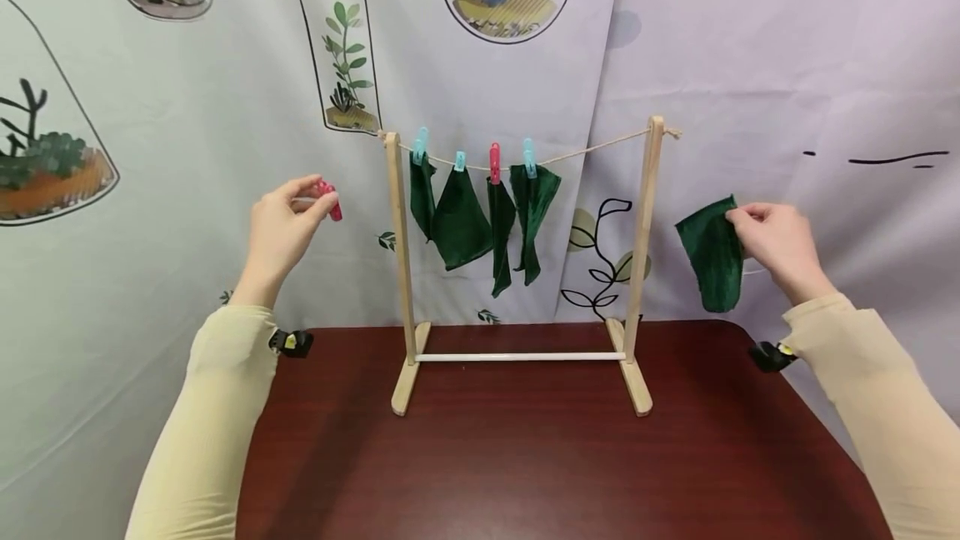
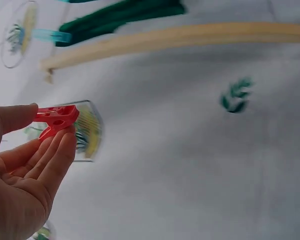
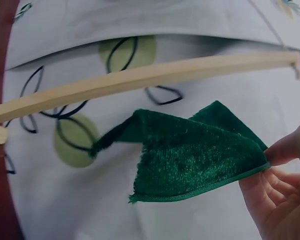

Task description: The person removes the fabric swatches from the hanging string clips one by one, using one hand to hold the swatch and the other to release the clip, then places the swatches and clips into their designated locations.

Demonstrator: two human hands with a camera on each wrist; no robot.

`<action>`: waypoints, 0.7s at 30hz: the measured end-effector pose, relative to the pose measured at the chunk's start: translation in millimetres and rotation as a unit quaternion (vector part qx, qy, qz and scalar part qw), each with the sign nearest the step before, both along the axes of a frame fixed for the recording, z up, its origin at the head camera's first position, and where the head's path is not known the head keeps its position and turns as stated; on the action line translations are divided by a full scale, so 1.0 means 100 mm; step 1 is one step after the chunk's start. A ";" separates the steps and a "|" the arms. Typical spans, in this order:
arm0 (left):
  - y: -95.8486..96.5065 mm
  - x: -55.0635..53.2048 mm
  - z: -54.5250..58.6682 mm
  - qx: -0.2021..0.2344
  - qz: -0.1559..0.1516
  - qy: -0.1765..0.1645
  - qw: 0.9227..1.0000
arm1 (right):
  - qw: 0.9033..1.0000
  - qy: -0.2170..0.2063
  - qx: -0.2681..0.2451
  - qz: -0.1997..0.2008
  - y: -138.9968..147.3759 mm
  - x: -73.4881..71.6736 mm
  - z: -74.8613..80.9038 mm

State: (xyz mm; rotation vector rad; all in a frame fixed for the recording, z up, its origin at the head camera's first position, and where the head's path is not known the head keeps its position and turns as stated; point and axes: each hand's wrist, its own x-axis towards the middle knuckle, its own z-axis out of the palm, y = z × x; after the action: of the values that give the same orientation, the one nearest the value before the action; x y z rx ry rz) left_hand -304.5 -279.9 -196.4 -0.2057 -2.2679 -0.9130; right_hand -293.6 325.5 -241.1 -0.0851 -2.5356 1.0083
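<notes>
Left of the wooden rack, my left hand (image 1: 283, 223) pinches a red clothespin (image 2: 57, 119) between thumb and fingers. Out beyond the rack's right post, my right hand (image 1: 776, 244) holds a green cloth (image 1: 711, 255) by its upper corner, and the cloth hangs down. In the right wrist view this cloth (image 3: 200, 155) looks velvety, with a bound edge and a fold. Several green cloths (image 1: 461, 223) hang on the string (image 1: 600, 146) between the posts. Blue clothespins (image 1: 529, 158) and one red clothespin (image 1: 494, 163) clip them there.
The wooden rack (image 1: 643, 232) stands on a dark red-brown table (image 1: 517, 457), its feet spread front to back and joined by a white bar (image 1: 517, 357). Behind hangs a pale backdrop (image 1: 750, 40) printed with plants in jars. A small black camera sits at each wrist.
</notes>
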 end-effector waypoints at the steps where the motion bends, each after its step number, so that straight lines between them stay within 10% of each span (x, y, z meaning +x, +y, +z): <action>1: -0.03 0.00 -0.06 -0.004 0.001 -0.010 1.000 | 1.000 -0.008 0.000 0.004 0.02 -0.01 -0.06; 21: -0.27 -0.17 -1.53 -0.031 -0.002 -0.160 0.987 | 0.995 -0.071 0.050 0.052 0.17 -0.03 -1.18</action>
State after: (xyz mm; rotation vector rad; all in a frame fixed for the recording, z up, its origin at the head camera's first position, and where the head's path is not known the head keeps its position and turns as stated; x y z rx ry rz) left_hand -321.1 -306.4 -349.6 -0.0953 -2.5937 -0.9319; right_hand -296.8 342.8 -358.8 0.0054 -2.7415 0.9414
